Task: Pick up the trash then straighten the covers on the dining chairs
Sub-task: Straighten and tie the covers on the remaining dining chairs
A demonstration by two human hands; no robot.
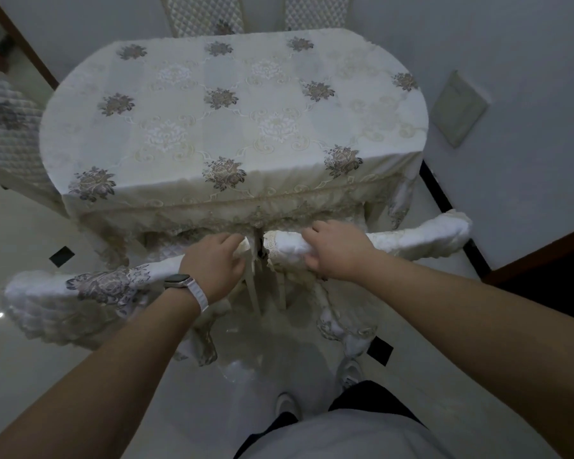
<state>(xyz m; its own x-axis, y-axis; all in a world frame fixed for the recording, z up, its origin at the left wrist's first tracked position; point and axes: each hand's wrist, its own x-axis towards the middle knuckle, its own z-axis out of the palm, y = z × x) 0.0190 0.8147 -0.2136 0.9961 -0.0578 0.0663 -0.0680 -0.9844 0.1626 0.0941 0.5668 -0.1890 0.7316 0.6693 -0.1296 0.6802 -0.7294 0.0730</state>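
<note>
Two hands on adjacent chair covers [90, 286]: left hand [212, 260], right hand [337, 250].

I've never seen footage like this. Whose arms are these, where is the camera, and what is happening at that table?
There is no machine here: these are a person's two bare arms. The single camera sits on the person's head and looks forward and down, which is why their shoes show near the bottom. Ahead stands a table under a flowered tablecloth. Two covered chairs stand side by side at its near edge. The left hand, with a watch on its wrist, grips the top of the left chair cover. The right hand grips the top of the right chair cover.
</note>
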